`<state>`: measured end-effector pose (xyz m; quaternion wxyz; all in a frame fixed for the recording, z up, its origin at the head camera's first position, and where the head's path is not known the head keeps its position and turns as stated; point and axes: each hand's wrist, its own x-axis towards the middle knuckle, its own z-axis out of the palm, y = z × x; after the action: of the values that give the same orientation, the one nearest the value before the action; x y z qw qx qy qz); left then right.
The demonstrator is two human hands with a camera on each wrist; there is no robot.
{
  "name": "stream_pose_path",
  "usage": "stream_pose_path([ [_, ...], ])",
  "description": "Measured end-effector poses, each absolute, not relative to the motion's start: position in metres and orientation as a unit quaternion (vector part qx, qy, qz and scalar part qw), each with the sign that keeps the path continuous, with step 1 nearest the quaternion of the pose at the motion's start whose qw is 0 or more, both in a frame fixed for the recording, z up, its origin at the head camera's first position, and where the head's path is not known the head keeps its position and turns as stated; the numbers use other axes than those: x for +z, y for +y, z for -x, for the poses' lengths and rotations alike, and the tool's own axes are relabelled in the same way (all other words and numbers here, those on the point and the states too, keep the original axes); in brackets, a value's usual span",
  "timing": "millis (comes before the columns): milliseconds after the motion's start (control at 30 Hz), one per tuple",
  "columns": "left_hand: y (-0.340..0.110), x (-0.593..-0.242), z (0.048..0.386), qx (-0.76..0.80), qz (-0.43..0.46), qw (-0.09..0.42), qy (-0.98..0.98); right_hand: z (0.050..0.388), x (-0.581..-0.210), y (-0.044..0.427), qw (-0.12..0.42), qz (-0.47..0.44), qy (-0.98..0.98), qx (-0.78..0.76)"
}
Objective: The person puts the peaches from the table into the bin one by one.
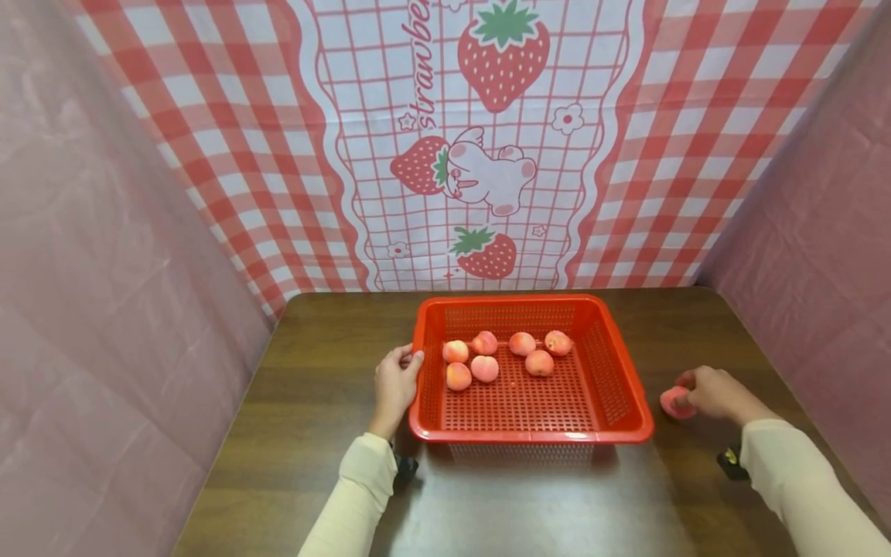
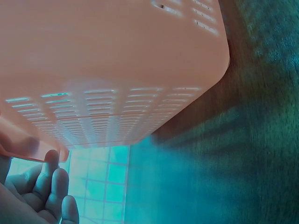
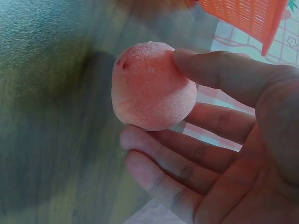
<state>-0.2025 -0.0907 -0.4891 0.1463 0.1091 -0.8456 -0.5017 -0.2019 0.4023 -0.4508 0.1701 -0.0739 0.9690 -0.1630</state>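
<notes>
A red plastic basket (image 1: 529,436) with perforated walls stands on the table, and several peaches (image 1: 485,369) lie inside it towards the back and left. My left hand (image 1: 397,383) grips the basket's left rim, thumb above; in the left wrist view its fingers (image 2: 58,186) curl below the rim beside the slotted wall. To the right of the basket, my right hand (image 1: 717,393) holds a single pink peach (image 3: 152,88) between thumb and fingers. Whether that peach touches the tabletop is hard to tell.
The brown wooden table (image 1: 313,464) reaches back to a checked strawberry-print cloth (image 1: 480,170). Pinkish drapes hang at the left (image 1: 104,309) and right (image 1: 807,232). A small dark device (image 1: 732,463) sits at the right wrist, another (image 1: 406,466) at the left.
</notes>
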Motion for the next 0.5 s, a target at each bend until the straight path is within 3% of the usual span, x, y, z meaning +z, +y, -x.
stream_pose_path([
  [500,-0.092,-0.490,0.203,-0.496,-0.102,0.162,-0.847,0.204,-0.437,0.402,0.139,0.072,0.975,-0.156],
])
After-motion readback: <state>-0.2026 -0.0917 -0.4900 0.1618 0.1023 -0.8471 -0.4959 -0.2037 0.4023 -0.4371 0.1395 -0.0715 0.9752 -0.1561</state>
